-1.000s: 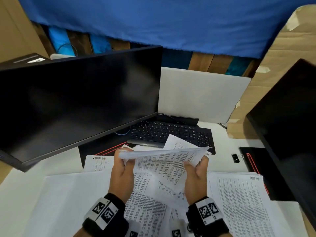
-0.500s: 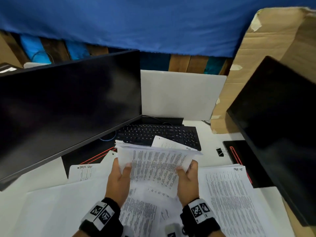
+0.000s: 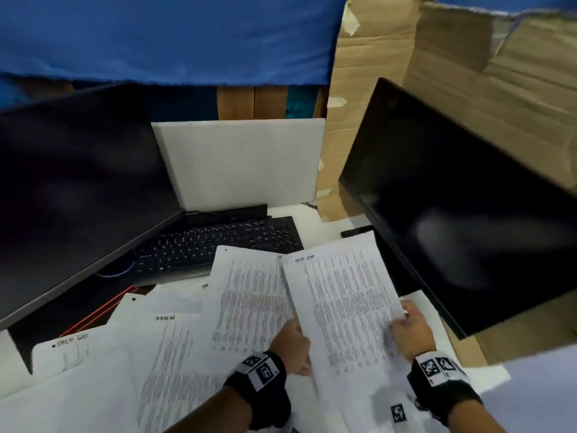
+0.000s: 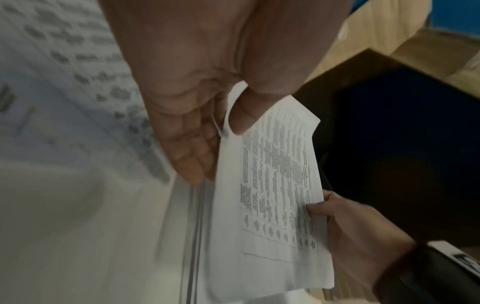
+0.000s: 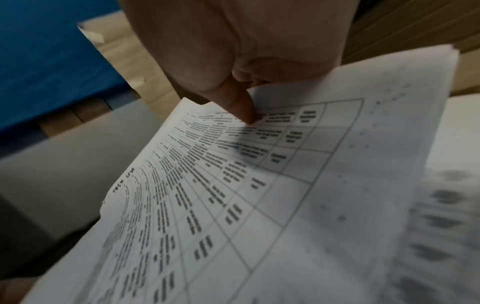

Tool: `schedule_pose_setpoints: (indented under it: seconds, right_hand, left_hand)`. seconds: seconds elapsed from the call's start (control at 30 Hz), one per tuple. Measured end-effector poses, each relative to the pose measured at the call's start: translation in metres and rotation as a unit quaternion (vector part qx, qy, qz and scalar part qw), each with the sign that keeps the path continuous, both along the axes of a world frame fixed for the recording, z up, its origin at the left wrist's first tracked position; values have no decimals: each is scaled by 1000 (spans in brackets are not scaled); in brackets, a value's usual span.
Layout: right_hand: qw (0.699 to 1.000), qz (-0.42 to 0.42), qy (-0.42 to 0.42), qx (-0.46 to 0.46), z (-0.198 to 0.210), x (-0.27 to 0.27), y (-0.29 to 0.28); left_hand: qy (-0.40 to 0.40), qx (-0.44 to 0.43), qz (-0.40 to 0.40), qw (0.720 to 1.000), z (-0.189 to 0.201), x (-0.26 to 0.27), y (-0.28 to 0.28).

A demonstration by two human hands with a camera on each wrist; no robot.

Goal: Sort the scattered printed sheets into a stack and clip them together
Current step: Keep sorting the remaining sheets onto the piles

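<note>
While both hands [image 3: 349, 335] pinch sheets [image 3: 343, 295], print blurred

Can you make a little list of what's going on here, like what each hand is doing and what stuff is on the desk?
left hand: pinches the left edge of the held sheet
right hand: grips the sheet's right edge, thumb on the print
held sheet: lifted off the desk, printed table facing up
other sheets: scattered on the desk, overlapping, not stacked
keyboard: black, behind the papers
screens: left screen and right screen, both dark
clip: not in view
</note>
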State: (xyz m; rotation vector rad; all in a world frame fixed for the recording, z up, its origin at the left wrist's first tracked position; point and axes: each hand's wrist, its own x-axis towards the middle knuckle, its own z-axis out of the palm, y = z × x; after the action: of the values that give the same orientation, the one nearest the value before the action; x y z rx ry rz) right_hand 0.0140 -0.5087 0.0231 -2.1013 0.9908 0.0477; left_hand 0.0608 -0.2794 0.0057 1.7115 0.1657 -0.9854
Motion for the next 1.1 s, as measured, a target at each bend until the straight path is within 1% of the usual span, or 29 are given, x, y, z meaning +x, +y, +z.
schedule_pose_setpoints:
  seconds: [0.1, 0.17, 0.23, 0.3, 0.37, 0.43, 0.6, 0.7, 0.77, 0.8, 0.83, 0.9, 0.93, 0.97, 1.03, 1.1]
  right_hand:
    - [998, 2, 54, -26, -14, -6, -18]
    - [994, 13, 97, -47, -22, -7, -24]
    - [987, 11, 146, -63, -28, -7, -27]
    - [976, 15, 197, -90, -30, -9, -26]
    - [964, 22, 230, -133, -31, -10, -24]
    - [955, 30, 240, -172, -34, -10, -22]
    - [946, 64, 279, -156, -38, -3, -13]
    - [937, 67, 299, -167, -36, -3, -10]
    - [937, 63, 286, -191, -32, -2, -5]
    - [939, 73, 262, -208, -29, 0, 0]
    - [943, 93, 227, -226, -26, 5, 6]
    - [947, 162, 138, -239, -21, 14, 27]
    - [946, 210, 97, -226, -19, 18, 42]
    - [940, 267, 61, -206, -17, 22, 59]
    - [909, 384, 20, -158, -18, 24, 100]
    - [874, 470, 29, -121, -25, 20, 140]
  left_hand:
    - [16, 38, -32, 999, -11, -14, -28]
    - [21, 68, -77, 995, -17, -20, -36]
    - [19, 105, -118, 987, -24, -22, -38]
    - [25, 120, -128, 984, -30, -19, -34]
    - [34, 117, -115, 986, -33, -17, -29]
    - [36, 108, -102, 988, -32, -14, -29]
    - [42, 83, -107, 990, -28, -12, -38]
    - [74, 64, -110, 989, -24, -9, -35]
    - [84, 50, -117, 988, -18, -7, -29]
    - [65, 55, -111, 990, -21, -5, -25]
    - [30, 69, -101, 992, -22, -2, -19]
    - [-40, 86, -45, 995, -18, 6, 3]
    - [-64, 91, -6, 994, -16, 12, 17]
    - [-83, 94, 38, 991, -13, 17, 35]
    - [-103, 109, 125, 981, -13, 31, 77]
    - [-96, 131, 202, 966, -18, 42, 116]
